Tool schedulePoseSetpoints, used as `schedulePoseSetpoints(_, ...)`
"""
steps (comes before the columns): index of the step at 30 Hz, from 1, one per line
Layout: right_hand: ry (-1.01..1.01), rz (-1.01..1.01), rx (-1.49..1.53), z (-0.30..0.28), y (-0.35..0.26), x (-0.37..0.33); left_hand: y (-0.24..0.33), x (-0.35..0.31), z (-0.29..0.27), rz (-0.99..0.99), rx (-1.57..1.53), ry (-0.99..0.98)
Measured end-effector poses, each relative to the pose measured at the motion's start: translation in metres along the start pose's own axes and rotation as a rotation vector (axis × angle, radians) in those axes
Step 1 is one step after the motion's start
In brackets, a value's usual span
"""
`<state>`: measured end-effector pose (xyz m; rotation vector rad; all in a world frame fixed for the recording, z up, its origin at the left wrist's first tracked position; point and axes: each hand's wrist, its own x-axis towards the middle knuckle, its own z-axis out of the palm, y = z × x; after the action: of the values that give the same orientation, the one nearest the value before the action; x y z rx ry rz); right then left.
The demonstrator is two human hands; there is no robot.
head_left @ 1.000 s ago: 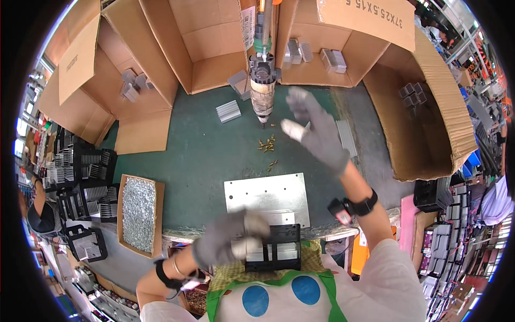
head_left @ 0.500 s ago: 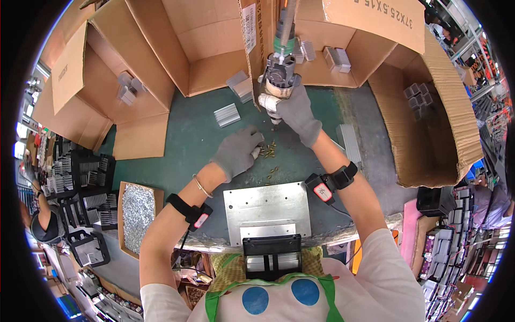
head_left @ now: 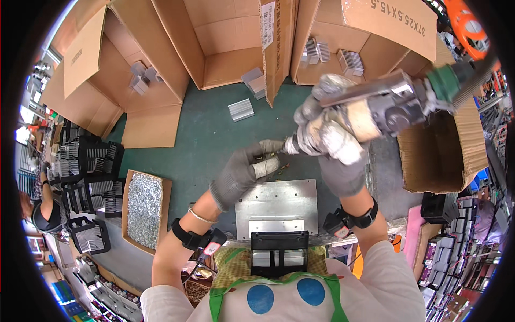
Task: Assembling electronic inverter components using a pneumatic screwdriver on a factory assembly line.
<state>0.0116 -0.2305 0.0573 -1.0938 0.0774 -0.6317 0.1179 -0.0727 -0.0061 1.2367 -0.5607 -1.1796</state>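
Observation:
My right hand, in a grey glove, grips a hanging pneumatic screwdriver and holds it nearly level, its tip pointing left. My left hand, also gloved, pinches a small brass screw right at the driver's tip. Both hands hover just beyond the far edge of a flat metal plate lying on the green table. A black finned part sits in the plate's near end, close to my chest. A few loose brass screws lie by the plate's far edge.
Open cardboard boxes ring the table's far side, some holding grey finned heat sinks. A tray of small screws lies at the left. Black finned parts are stacked further left. Another box stands at the right.
My right hand has pulled the screwdriver down and toward me, tilting it level. My left hand has lifted from the loose screws and brought one screw to the driver's tip.

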Motion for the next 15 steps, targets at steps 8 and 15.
schedulePoseSetpoints(8, -0.235, 0.015, 0.413, -0.005, -0.019, -0.027, 0.002, -0.022, 0.019, 0.571, 0.966, 0.163)
schedulePoseSetpoints(15, -0.376, -0.072, 0.365, -0.014, -0.005, -0.043, -0.003, -0.034, 0.027, 0.657, 1.067, 0.187)
